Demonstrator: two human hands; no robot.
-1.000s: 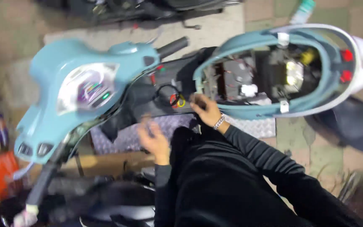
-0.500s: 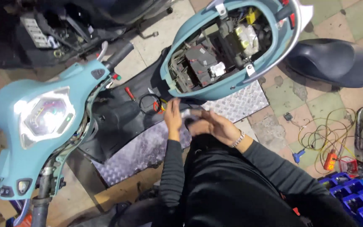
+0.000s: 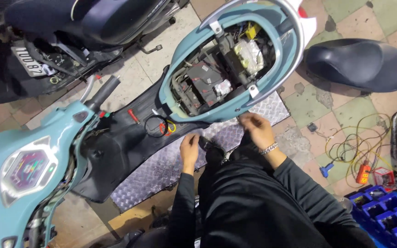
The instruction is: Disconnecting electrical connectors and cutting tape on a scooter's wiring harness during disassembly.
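Found the left hand (image 3: 189,148) just below frame centre, fingers curled narrow and laid against a small dark part (image 3: 209,144) at its 3 o'clock; cannot tell whether gripped or merely touched. Found the right hand (image 3: 258,130), metal bracelet (image 3: 269,148) at the wrist, at 3 o'clock of that part, fingertips (image 3: 244,118) drawn close together at the lower rim of the teal scooter body (image 3: 279,76); cannot tell whether anything is pinched between them. Recorded the body standing open at 12 o'clock of the hands, with dark boxes and wiring (image 3: 207,80) exposed inside. Noted the removed black seat (image 3: 359,64) well apart at 2 o'clock, on the tiled floor. Logged a looped red and yellow wire (image 3: 162,126) and a red-handled screwdriver (image 3: 133,115) on the black footboard (image 3: 120,147), at 10 o'clock of the left hand. Observed ribbed metal sheet (image 3: 161,172) under the footboard. Recorded loose cables (image 3: 350,147) and blue bins (image 3: 382,206) at 4 o'clock, a dark second scooter (image 3: 70,27) at 11 o'clock. Judged as close work at the seam between body rim and footboard, mid-way, nothing refitted. Judged to call next for a steady two-handed hold at the rim, keeping clear of the wire loop.
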